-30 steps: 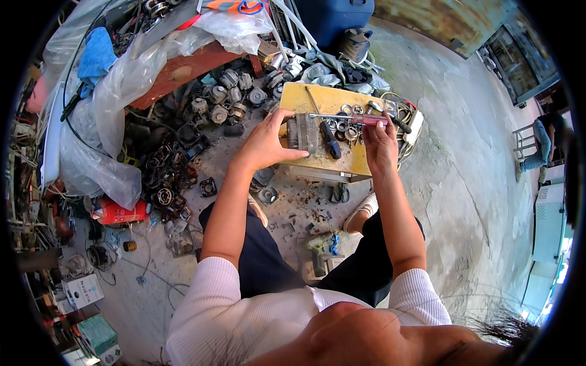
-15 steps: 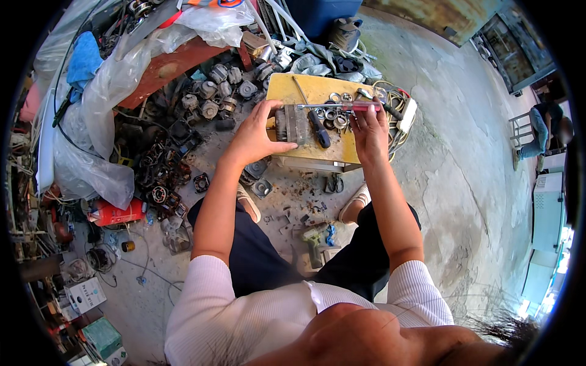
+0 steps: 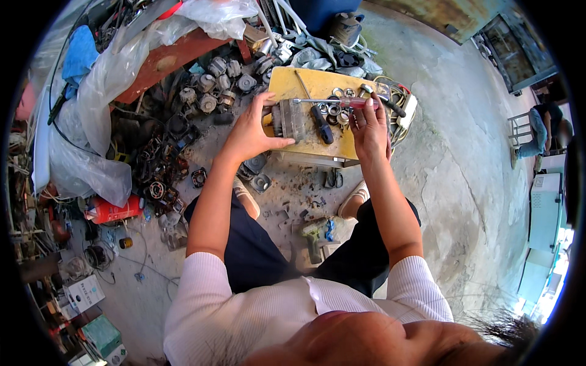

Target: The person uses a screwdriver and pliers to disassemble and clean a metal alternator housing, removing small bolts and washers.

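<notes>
My left hand (image 3: 255, 131) grips a grey ribbed metal motor part (image 3: 290, 121) from its left side, thumb near the lower edge and fingers at the top. The part rests on or just over a small yellow-topped table (image 3: 285, 78); I cannot tell which. In my right hand (image 3: 370, 129) is a screwdriver (image 3: 353, 104) with a clear red handle. Its shaft lies level, pointing left, with the tip at the part's upper edge. A dark-handled screwdriver (image 3: 322, 125) lies between the part and several metal rings (image 3: 335, 110).
A hammer (image 3: 394, 108) lies at the table's right, beside coiled cable and a white power strip (image 3: 405, 119). Motor pieces (image 3: 209, 91) heap on the floor at left. A green drill (image 3: 313, 238) lies between my feet. Far right, another person (image 3: 540, 129) sits.
The motor part has tilted slightly in my left hand. The screwdriver tip has shifted a little left along its upper edge. The whole view has moved slightly.
</notes>
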Available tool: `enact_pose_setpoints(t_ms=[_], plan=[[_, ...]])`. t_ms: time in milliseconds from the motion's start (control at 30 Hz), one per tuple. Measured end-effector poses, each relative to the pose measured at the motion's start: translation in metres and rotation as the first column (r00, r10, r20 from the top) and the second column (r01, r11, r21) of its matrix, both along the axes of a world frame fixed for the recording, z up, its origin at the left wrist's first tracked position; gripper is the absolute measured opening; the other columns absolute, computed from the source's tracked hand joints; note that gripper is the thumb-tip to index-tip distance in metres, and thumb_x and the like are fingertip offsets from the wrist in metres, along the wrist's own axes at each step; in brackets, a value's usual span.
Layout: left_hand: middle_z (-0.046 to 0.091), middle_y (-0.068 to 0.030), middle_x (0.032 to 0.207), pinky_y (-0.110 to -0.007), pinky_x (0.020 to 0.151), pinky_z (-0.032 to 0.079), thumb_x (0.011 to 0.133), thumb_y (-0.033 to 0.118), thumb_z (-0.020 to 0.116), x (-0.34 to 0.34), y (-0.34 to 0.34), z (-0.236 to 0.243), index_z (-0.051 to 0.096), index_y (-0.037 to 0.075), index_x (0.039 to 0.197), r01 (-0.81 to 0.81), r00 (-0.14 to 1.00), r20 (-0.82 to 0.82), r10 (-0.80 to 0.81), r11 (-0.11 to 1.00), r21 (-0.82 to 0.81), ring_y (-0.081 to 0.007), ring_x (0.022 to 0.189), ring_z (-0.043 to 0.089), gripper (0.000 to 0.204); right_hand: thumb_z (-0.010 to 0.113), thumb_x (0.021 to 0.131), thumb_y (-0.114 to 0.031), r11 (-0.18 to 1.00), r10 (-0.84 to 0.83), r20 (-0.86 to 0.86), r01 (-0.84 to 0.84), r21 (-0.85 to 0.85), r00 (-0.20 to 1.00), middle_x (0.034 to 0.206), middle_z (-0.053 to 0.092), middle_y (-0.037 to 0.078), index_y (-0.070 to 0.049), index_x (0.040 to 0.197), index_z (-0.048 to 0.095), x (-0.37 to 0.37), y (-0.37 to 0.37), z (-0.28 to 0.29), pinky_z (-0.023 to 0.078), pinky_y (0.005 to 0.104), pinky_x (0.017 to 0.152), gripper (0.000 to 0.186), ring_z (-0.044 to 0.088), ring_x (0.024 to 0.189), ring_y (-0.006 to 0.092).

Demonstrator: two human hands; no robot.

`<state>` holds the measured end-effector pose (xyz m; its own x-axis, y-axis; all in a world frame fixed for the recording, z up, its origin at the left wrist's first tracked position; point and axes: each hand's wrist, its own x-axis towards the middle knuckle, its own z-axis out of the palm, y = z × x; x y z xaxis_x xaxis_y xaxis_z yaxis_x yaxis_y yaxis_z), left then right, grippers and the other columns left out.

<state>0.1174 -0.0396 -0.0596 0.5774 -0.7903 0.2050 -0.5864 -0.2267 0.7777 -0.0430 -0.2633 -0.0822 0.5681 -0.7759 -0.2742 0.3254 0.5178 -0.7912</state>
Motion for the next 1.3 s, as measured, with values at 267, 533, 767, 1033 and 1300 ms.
enact_pose_setpoints(t_ms=[267, 533, 767, 1033, 1300], plan=[[0.054, -0.0168, 0.132, -0.043, 0.103, 0.044, 0.063, 0.036, 0.091, -0.002, 0.0, 0.004, 0.046, 0.007, 0.131, 0.014, 0.999, 0.039, -0.016, 0.998, 0.065, -0.0345, 0.124, 0.053, 0.087, 0.055, 0.102, -0.018, 0.997, 0.028, 0.153, -0.016, -0.075, 0.988, 0.121, 0.061, 0.004, -0.017, 0.14, 0.044, 0.0, -0.008, -0.005, 0.049, 0.0394, 0.095, 0.039, 0.06, 0.113, 0.0173], [0.054, -0.0145, 0.131, -0.042, 0.103, 0.043, 0.063, 0.035, 0.09, -0.001, 0.001, 0.007, 0.046, 0.008, 0.131, 0.021, 0.999, 0.039, -0.023, 0.998, 0.055, -0.033, 0.124, 0.053, 0.085, 0.06, 0.099, -0.029, 0.992, 0.05, 0.111, -0.036, -0.125, 0.993, 0.124, 0.06, 0.003, -0.021, 0.139, 0.047, -0.003, -0.015, -0.004, 0.048, 0.0397, 0.097, 0.043, 0.058, 0.115, 0.0177], [0.054, -0.0149, 0.13, -0.042, 0.102, 0.044, 0.063, 0.033, 0.09, -0.001, 0.002, 0.006, 0.046, 0.007, 0.131, 0.013, 0.999, 0.047, -0.016, 0.998, 0.06, -0.0331, 0.123, 0.053, 0.085, 0.062, 0.098, -0.032, 0.999, 0.014, -0.011, -0.014, -0.036, 1.0, 0.121, 0.061, 0.002, -0.022, 0.14, 0.045, 0.0, -0.008, 0.006, 0.05, 0.0369, 0.093, 0.046, 0.061, 0.11, 0.0165], [0.054, -0.0146, 0.129, -0.042, 0.101, 0.045, 0.064, 0.035, 0.09, 0.001, 0.003, 0.003, 0.046, 0.007, 0.131, 0.025, 0.998, 0.055, -0.028, 0.998, 0.049, -0.0333, 0.122, 0.054, 0.085, 0.061, 0.099, -0.024, 0.994, 0.069, 0.173, -0.055, -0.09, 0.983, 0.122, 0.061, 0.004, -0.018, 0.135, 0.046, 0.001, -0.01, -0.004, 0.051, 0.0358, 0.093, 0.039, 0.061, 0.112, 0.0163], [0.054, -0.0138, 0.13, -0.042, 0.101, 0.045, 0.063, 0.037, 0.09, 0.003, 0.003, 0.003, 0.046, 0.007, 0.132, 0.024, 0.997, 0.066, -0.029, 0.998, 0.065, -0.0329, 0.122, 0.054, 0.086, 0.061, 0.098, -0.014, 0.99, -0.047, 0.087, 0.058, -0.128, 0.995, 0.112, 0.062, 0.008, -0.014, 0.127, 0.05, -0.006, -0.029, 0.004, 0.059, 0.036, 0.083, 0.031, 0.067, 0.098, 0.021]])
